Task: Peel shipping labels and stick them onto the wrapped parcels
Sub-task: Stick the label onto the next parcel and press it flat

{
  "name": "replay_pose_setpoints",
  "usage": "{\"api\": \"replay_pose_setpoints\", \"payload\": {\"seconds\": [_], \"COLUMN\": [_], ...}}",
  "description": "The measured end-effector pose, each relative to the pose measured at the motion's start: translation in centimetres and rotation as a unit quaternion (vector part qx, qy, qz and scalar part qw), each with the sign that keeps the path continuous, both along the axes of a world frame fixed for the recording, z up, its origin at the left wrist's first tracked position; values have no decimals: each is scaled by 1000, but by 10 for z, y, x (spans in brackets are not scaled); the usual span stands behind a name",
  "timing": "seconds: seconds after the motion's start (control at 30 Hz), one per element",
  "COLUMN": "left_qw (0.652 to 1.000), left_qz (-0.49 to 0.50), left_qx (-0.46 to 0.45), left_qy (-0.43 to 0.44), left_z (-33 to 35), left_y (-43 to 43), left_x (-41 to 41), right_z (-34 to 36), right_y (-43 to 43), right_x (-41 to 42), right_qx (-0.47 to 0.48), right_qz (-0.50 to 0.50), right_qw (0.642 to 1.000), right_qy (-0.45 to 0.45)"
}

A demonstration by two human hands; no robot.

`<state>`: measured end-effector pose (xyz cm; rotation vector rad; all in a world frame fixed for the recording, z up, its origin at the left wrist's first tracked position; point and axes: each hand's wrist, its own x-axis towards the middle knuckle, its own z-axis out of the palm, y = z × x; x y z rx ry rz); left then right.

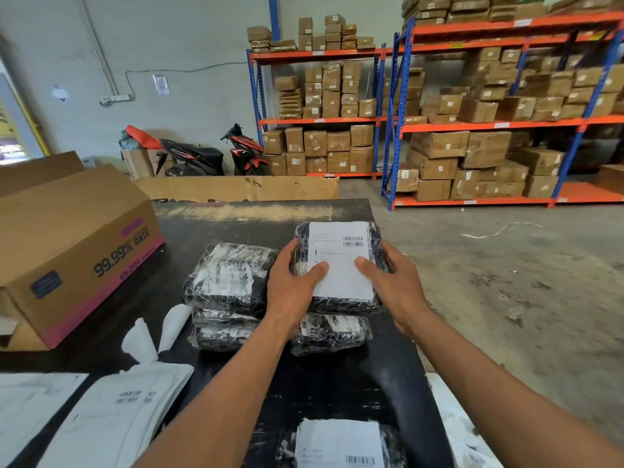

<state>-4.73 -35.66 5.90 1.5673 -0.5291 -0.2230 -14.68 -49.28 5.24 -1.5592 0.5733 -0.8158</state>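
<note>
Closest to you, a wrapped parcel (pixel 341 440) bearing a white label lies at the table's near edge, between your forearms. Both arms reach forward. Your left hand (pixel 290 288) and right hand (pixel 395 285) grasp a second parcel (pixel 344 306) by its sides, thumbs pressed flat on its shipping label (pixel 337 244). It sits over another parcel (pixel 331 332); contact cannot be confirmed. A stack of parcels (pixel 229 278) stands just left. Black table (pixel 236 224): cardboard box (pixel 74 244) far left, label sheets (pixel 111 417) near left. Beyond: concrete floor (pixel 506 265), orange-and-blue racks (pixel 489 126) loaded with cartons, two scooters (pixel 246 153) at the wall.
</note>
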Motion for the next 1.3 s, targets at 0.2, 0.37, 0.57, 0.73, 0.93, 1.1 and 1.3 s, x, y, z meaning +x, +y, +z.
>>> {"api": "replay_pose_setpoints", "payload": {"seconds": [0.2,0.37,0.57,0.73,0.93,1.1,1.3], "left_qw": [1000,999,997,996,991,987,983], "left_qz": [-4,-2,-37,-73,-89,-81,-53], "left_qx": [11,-2,-29,-5,34,64,88], "left_qy": [12,35,59,55,90,126,154], "left_z": [6,4,5,2,-12,-35,-52], "left_y": [15,34,71,109,142,155,162], "left_x": [-16,-32,-61,-93,-126,-145,-155], "right_z": [11,13,13,8,-5,-25,-44], "right_y": [10,28,67,112,149,166,176], "right_x": [-16,-34,-71,-111,-148,-171,-179], "right_qx": [27,39,43,30,46,63,77], "right_qz": [36,52,7,-13,-36,-40,-27], "right_qw": [999,998,999,999,994,990,987], "right_qy": [-7,-6,0,33,92,123,142]}}
